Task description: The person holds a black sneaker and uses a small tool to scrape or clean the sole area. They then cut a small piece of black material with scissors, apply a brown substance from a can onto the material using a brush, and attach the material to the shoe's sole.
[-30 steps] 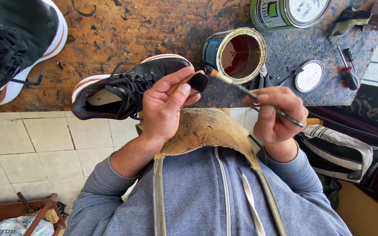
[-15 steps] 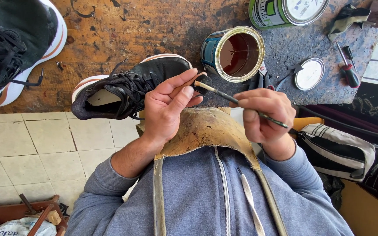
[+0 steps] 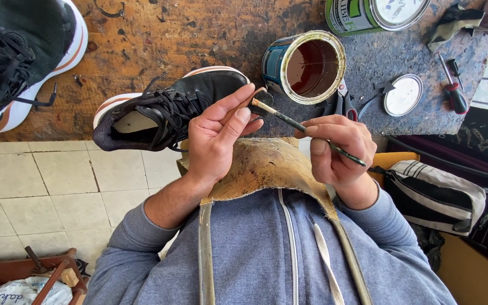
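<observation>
- Brushing adhesive onto a small piece looks like the step in hand: the right hand (image 3: 337,152) pinches a thin dark brush (image 3: 306,131) between thumb and fingers, bristle end pointing left toward the left hand (image 3: 218,138).
- Left hand is closed on a small flat piece (image 3: 257,99), brownish and dark, held between thumb and forefinger tips; it may be a sole patch or a scrap of leather, the view is too small to tell.
- Brush tip sits touching or just beside that piece, so the work lies at the left fingertips, well ahead of the right hand's grip on the handle.
- Judged from this, the next move calls for a steady left pinch and short, light strokes, without smearing the fingers.
- An open can of dark brown glue (image 3: 306,66) stands just beyond the hands on the worn workbench (image 3: 159,34), its lid (image 3: 402,95) lying apart to the right.
- A black sneaker (image 3: 159,107) lies on the bench edge, just behind the left hand, untouched by either hand.
</observation>
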